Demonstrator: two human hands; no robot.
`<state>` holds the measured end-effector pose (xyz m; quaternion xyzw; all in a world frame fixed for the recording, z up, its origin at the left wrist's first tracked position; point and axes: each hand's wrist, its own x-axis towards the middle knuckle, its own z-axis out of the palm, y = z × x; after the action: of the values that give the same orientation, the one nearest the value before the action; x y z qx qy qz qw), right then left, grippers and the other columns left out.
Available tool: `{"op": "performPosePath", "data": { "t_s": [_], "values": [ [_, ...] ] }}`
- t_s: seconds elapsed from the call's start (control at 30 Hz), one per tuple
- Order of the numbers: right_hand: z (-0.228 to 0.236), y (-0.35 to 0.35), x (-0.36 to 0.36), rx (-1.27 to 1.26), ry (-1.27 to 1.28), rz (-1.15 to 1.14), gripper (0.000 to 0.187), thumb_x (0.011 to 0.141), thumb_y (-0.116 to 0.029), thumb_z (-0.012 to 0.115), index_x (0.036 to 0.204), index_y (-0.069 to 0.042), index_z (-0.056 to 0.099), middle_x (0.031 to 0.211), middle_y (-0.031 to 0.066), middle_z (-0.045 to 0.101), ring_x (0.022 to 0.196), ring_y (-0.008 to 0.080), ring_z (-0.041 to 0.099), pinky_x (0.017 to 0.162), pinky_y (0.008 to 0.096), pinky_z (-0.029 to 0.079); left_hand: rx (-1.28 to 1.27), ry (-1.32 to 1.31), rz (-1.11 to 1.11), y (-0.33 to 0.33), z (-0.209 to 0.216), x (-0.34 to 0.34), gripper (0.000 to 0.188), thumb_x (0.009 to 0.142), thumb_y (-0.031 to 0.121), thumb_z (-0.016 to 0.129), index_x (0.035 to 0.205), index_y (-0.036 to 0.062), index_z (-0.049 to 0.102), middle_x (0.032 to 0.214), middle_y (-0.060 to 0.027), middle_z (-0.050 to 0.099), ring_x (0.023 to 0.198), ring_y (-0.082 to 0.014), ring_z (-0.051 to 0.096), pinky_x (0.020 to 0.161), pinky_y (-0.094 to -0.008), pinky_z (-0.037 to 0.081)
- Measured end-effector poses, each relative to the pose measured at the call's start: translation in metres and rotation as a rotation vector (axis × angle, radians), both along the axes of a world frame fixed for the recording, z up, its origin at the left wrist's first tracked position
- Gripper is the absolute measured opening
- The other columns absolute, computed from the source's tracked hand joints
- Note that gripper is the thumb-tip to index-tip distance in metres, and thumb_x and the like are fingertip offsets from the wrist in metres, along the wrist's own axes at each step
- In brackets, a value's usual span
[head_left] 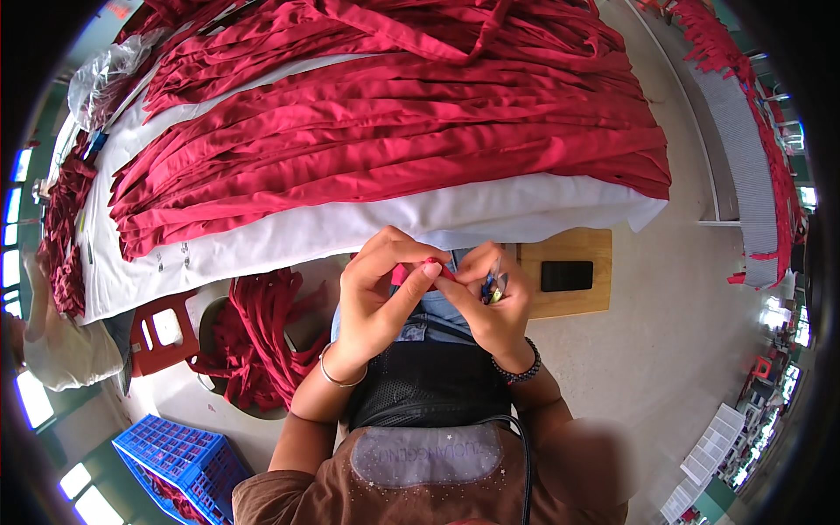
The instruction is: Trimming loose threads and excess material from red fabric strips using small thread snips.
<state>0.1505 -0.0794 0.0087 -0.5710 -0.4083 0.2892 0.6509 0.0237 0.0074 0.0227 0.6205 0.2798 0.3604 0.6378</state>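
Note:
My left hand [378, 284] pinches a small end of red fabric strip [445, 272] between thumb and fingertips, in front of my lap. Close beside it, my right hand [492, 302] is closed, its thumb and forefinger on the same red fabric. Tucked in the right hand's curled fingers is a small tool with blue and yellow-green parts [497, 289]; its kind is mostly hidden. Just beyond both hands, many long red fabric strips [385, 149] lie in layered rows on a table with a white cloth [306, 234].
Right of my knees, a black phone [567, 276] lies on a wooden board [573, 306]. Below the table at left are a tub [210, 328] heaped with red strips, a reddish-brown stool [164, 359] and a blue crate [171, 455]. Another person's arm [39, 293] shows at far left.

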Motion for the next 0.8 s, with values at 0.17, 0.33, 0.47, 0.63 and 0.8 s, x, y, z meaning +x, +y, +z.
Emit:
{"op": "performPosePath", "data": {
  "t_s": [0.17,0.33,0.47,0.63,0.8],
  "values": [
    [0.0018,0.0018,0.0024,-0.037,-0.026,0.061,0.013,0.078,-0.001,0.073,0.079,-0.002,0.060,0.077,0.0004,0.059,0.053,0.0017,0.039,0.049,0.0182,0.030,0.001,-0.001,0.012,0.0017,-0.0013,0.0015,0.009,0.085,0.003,0.063,0.092,0.0025,0.069,0.078,-0.0033,0.059,0.069,-0.0106,0.048,0.065,-0.0241,0.039],
    [0.0048,0.0032,0.0002,-0.046,-0.060,0.051,0.014,0.078,-0.001,0.073,0.077,-0.002,0.059,0.075,0.0000,0.059,0.054,0.0015,0.039,0.049,0.0178,0.030,-0.046,0.003,0.035,0.0014,0.0019,0.0012,0.010,0.085,0.003,0.063,0.093,0.0018,0.069,0.078,-0.0030,0.058,0.070,-0.0098,0.048,0.065,-0.0232,0.039],
    [-0.0028,0.0036,-0.0015,-0.021,0.039,-0.009,0.020,0.077,-0.001,0.074,0.072,-0.004,0.055,0.073,-0.0010,0.056,0.052,0.0004,0.037,0.047,0.0181,0.028,-0.017,-0.005,-0.005,0.0017,-0.0012,0.0010,0.010,0.086,0.003,0.063,0.093,0.0016,0.069,0.079,-0.0036,0.058,0.073,-0.0097,0.050,0.066,-0.0227,0.040],
    [-0.0047,0.0020,0.0003,-0.048,0.057,0.102,0.025,0.074,-0.002,0.077,0.070,-0.006,0.053,0.070,-0.0032,0.055,0.050,-0.0013,0.035,0.046,0.0178,0.025,-0.044,-0.049,0.014,0.0029,0.0017,0.0031,0.012,0.088,-0.001,0.059,0.096,-0.0012,0.067,0.088,-0.0071,0.058,0.078,-0.0113,0.054,0.070,-0.0236,0.044],
    [-0.0031,0.0011,-0.0032,-0.083,0.084,0.141,0.023,0.074,-0.003,0.077,0.071,-0.007,0.056,0.070,-0.0038,0.056,0.049,-0.0017,0.034,0.046,0.0178,0.024,-0.111,-0.120,-0.070,0.0070,-0.0027,-0.0028,0.014,0.091,-0.001,0.057,0.103,-0.0029,0.064,0.097,-0.0078,0.055,0.082,-0.0111,0.056,0.071,-0.0232,0.046]
  ]
}}
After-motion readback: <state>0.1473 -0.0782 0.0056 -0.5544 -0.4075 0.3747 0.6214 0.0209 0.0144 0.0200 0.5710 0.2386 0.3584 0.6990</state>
